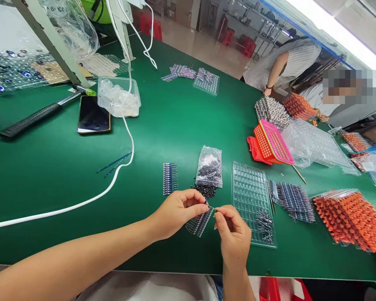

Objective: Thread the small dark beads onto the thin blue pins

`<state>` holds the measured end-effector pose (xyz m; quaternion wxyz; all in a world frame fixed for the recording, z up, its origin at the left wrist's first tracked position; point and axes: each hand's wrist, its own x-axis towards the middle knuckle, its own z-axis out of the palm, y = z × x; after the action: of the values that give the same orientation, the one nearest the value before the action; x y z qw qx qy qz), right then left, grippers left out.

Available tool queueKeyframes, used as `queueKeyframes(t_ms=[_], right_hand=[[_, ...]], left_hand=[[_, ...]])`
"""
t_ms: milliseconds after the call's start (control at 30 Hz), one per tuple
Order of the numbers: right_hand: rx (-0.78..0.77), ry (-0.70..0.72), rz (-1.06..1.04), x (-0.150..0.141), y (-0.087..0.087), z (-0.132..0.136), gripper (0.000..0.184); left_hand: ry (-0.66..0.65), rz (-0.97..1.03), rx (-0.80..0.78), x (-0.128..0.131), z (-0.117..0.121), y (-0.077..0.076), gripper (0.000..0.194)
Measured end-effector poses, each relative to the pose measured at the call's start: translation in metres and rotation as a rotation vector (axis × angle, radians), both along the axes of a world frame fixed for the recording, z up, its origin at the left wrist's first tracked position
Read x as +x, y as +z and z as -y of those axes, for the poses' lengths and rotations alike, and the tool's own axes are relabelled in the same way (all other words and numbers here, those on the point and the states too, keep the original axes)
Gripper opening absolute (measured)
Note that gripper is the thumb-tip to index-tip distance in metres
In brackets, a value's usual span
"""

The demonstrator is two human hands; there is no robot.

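Note:
My left hand (183, 209) is closed in a pinch, with a tiny dark piece just showing at its fingertips. Close beside it my right hand (233, 232) also pinches, thumb against forefinger; what it holds is too small to make out. Under and between the hands lies a row of small dark-blue beaded pieces with thin wire pins (202, 223), partly covered by the left fingers. Just beyond is a pile of loose black beads (208, 191), spilling from a clear plastic bag (210, 165). A similar row of blue pieces (170, 179) lies to the left of the bag.
Right of my hands is a clear compartment tray (247, 188) holding loose wire pins (265, 225). Beyond are blue bundles (294, 200), orange stacks (351, 217) and a pink-and-orange basket (274, 144). A white cable (113, 179), phone (94, 115) and hammer (34, 119) lie left. Two people work at far right.

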<state>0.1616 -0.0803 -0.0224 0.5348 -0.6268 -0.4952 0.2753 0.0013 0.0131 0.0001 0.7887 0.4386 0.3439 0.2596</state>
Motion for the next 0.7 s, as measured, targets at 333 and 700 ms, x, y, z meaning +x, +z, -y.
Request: queueKeyframes(t_ms=[333,700], right_hand=[[-0.029,0.003,0.002,-0.0018,-0.0003,0.0003,0.011],[-0.018,0.019,-0.002,-0.0018,-0.0003,-0.0001,0.009]], left_hand=[[0.015,-0.057,0.083,-0.0001,0.0021,0.0013,0.017],[-0.003,-0.101,0.096,-0.0008,0.0035,0.0029,0.019]])
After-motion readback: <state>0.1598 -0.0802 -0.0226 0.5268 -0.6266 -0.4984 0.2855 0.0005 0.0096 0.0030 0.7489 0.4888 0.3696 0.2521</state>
